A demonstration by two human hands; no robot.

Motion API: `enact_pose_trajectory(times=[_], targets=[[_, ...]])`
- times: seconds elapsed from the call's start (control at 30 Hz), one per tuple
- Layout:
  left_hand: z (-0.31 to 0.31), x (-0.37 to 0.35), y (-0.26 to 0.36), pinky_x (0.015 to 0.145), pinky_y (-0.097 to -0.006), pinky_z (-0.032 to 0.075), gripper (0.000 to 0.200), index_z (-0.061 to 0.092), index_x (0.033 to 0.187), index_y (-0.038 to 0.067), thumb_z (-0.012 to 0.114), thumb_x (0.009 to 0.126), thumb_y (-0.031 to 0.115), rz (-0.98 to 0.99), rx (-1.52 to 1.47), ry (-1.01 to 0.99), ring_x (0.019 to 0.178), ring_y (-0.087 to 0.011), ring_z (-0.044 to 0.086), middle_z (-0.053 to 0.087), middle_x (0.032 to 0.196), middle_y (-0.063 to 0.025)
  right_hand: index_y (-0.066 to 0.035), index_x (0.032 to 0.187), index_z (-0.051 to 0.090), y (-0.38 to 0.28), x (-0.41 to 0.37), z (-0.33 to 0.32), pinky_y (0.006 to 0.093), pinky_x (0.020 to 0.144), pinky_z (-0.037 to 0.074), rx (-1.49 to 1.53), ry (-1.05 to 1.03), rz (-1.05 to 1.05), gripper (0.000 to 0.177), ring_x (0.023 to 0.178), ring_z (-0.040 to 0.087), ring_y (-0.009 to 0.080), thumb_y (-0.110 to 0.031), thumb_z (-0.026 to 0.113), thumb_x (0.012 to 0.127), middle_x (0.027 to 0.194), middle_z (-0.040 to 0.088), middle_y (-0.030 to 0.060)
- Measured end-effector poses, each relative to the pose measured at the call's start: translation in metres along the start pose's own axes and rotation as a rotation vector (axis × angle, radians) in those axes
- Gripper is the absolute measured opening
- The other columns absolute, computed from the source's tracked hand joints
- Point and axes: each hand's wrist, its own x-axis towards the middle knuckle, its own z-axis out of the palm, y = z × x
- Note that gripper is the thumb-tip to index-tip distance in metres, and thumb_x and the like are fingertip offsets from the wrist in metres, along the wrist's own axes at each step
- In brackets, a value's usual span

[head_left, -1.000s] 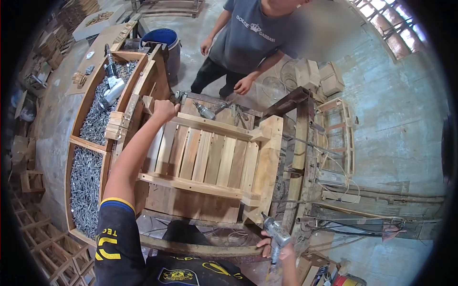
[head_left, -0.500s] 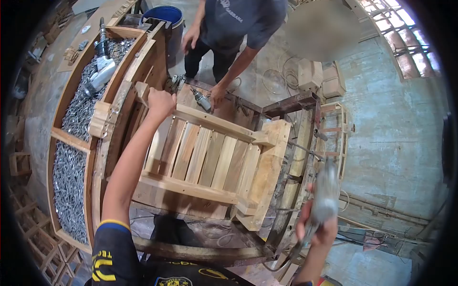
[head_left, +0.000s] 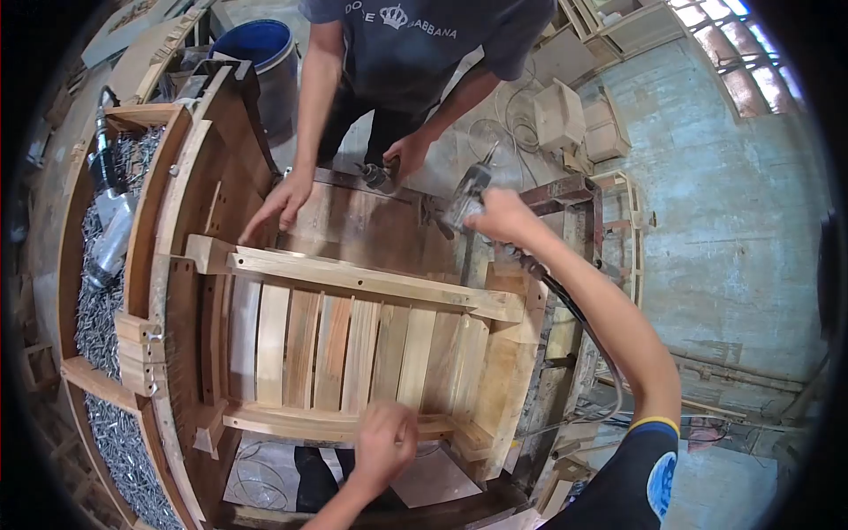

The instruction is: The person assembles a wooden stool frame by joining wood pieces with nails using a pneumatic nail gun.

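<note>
A slatted wooden frame (head_left: pixel 360 281) lies before me, its pale slats held between two long rails. My left hand (head_left: pixel 387 444) is over the near rail (head_left: pixel 291 422), its fingers curled closed; whether anything is pinched in them is hidden. Beyond the far rail, at the right, my right hand (head_left: pixel 503 216) grips a pneumatic screwdriver (head_left: pixel 466 196) by its body. Its bit points up and away, and a dark hose (head_left: pixel 565 296) trails from it. At the right end of the slats stands a wide wooden end board (head_left: pixel 508 389).
Opposite, a co-worker's hand (head_left: pixel 287 208) reaches by the frame's far left corner; their other hand (head_left: pixel 411 157) holds a second driver (head_left: pixel 380 177). A wooden trough (head_left: pixel 141 265) of screws with another driver (head_left: pixel 110 230) runs along the left. A blue bucket (head_left: pixel 256 44) stands behind.
My left hand has left the far left corner for the near rail. My right hand has carried the screwdriver across the far rail. The co-worker has picked up the other driver.
</note>
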Motion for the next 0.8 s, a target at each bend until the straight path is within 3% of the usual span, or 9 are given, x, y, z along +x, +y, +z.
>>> enact_pose_trajectory(times=[0.07,0.17,0.3,0.4,0.47,0.6,0.67,0.77,0.8], targets=[[0.021,-0.031,-0.029,0.075,-0.0378,0.047,0.006,0.061,0.080,0.007,0.064,0.075,0.008,-0.058,0.038,-0.001,0.081,-0.0284,0.060,0.062,0.083,-0.0093,0.012,0.104,0.063,0.007,0.013,0.032,0.0438,0.089,0.051,-0.196,-0.094,-0.070,0.059,0.102,0.062,0.0414,-0.038,0.073,0.075,0.101,0.065,0.0315],[0.031,-0.044,-0.047,0.070,-0.0339,0.045,0.007,0.062,0.081,0.010,0.065,0.075,0.014,0.221,0.411,0.030,0.078,-0.0217,0.059,0.061,0.081,-0.0036,0.010,0.107,0.063,0.001,0.000,0.052,0.0438,0.092,0.050,-0.376,-0.299,-0.150,0.062,0.103,0.062,0.0409,-0.043,0.070,0.076,0.106,0.064,0.0305],[0.033,-0.042,-0.045,0.063,-0.0316,0.041,0.009,0.063,0.082,0.013,0.064,0.075,0.019,0.153,0.502,-0.028,0.073,-0.0164,0.057,0.057,0.076,0.0004,0.007,0.109,0.063,0.002,0.008,0.012,0.0412,0.088,0.052,-0.310,-0.120,-0.089,0.060,0.100,0.065,0.0366,-0.043,0.069,0.078,0.102,0.067,0.0249],[0.035,-0.043,-0.049,0.062,-0.0318,0.040,0.009,0.062,0.082,0.013,0.064,0.076,0.020,0.189,0.529,-0.030,0.071,-0.0163,0.056,0.056,0.075,0.0004,0.008,0.094,0.062,0.010,0.031,-0.017,0.0421,0.066,0.056,-0.002,0.160,-0.060,0.042,0.068,0.068,0.0371,-0.032,0.069,0.081,0.089,0.067,0.0254],[0.034,-0.042,-0.047,0.062,-0.0314,0.040,0.009,0.062,0.082,0.013,0.063,0.076,0.020,0.196,0.511,-0.021,0.071,-0.0166,0.056,0.057,0.076,0.0002,0.009,0.090,0.061,0.015,0.043,-0.002,0.0441,0.068,0.055,0.008,0.400,-0.093,0.039,0.074,0.068,0.0373,-0.028,0.069,0.080,0.089,0.067,0.0250],[0.025,-0.042,-0.045,0.059,-0.0329,0.040,0.005,0.062,0.077,0.009,0.064,0.077,0.014,0.188,0.159,0.047,0.064,-0.0193,0.055,0.058,0.072,-0.0017,0.008,0.104,0.063,0.011,0.017,0.069,0.0438,0.077,0.055,-0.394,-0.269,-0.191,0.053,0.090,0.067,0.0379,-0.036,0.071,0.075,0.097,0.068,0.0258],[0.018,-0.045,-0.040,0.057,-0.0339,0.041,0.004,0.061,0.076,0.007,0.065,0.077,0.009,0.158,-0.174,0.158,0.060,-0.0212,0.055,0.058,0.069,-0.0034,0.006,0.109,0.063,0.001,0.009,0.049,0.0422,0.080,0.054,-0.297,-0.311,-0.070,0.055,0.092,0.067,0.0375,-0.038,0.070,0.075,0.099,0.067,0.0252],[-0.003,-0.087,-0.031,0.054,-0.0348,0.042,0.006,0.063,0.075,0.004,0.066,0.079,0.006,-0.008,-0.353,0.033,0.055,-0.0216,0.056,0.058,0.065,-0.0077,0.005,0.109,0.064,-0.001,0.018,0.014,0.0418,0.080,0.054,-0.280,-0.126,-0.086,0.055,0.091,0.067,0.0361,-0.040,0.069,0.077,0.098,0.068,0.0234],[-0.005,-0.096,-0.021,0.053,-0.0342,0.042,0.007,0.063,0.076,0.003,0.066,0.081,0.007,-0.237,-0.372,-0.129,0.055,-0.0213,0.056,0.059,0.064,-0.0074,0.005,0.108,0.064,-0.002,0.021,-0.003,0.0402,0.073,0.056,-0.141,-0.060,-0.041,0.055,0.084,0.069,0.0336,-0.041,0.070,0.078,0.096,0.068,0.0229]])
